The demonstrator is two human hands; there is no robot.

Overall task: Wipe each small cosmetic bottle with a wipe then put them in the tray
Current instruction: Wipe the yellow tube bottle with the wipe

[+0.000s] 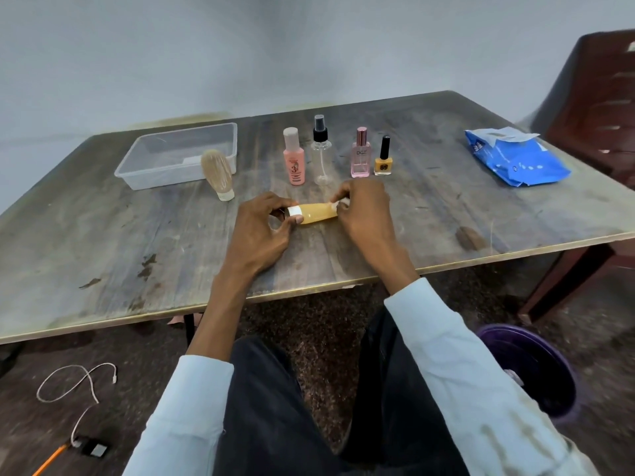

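Yellow bottle: we see the yellow bottle (318, 214) lying sideways just above the surface (446, 214), near its middle, white cap toward 9 o'clock.
Left hand: our left hand (263, 228) has its fingers curled round the capped end.
Right hand: our right hand (364, 207) pinches a small white wipe (343, 202) against the bottle's other end, fingers bent close on it.
Row at 12 o'clock: a pink bottle (294, 156), a clear spray bottle (322, 149), a pink perfume bottle (361, 152) and a nail polish bottle (383, 156) stand upright, side by side.
Tray: at 10 o'clock sits the clear tray (178, 156), with a beige bottle (218, 173) standing cap-down just in front of its right corner.
Wipes pack: at 2 o'clock lies the blue wipes pack (515, 156), well apart from the bottles.
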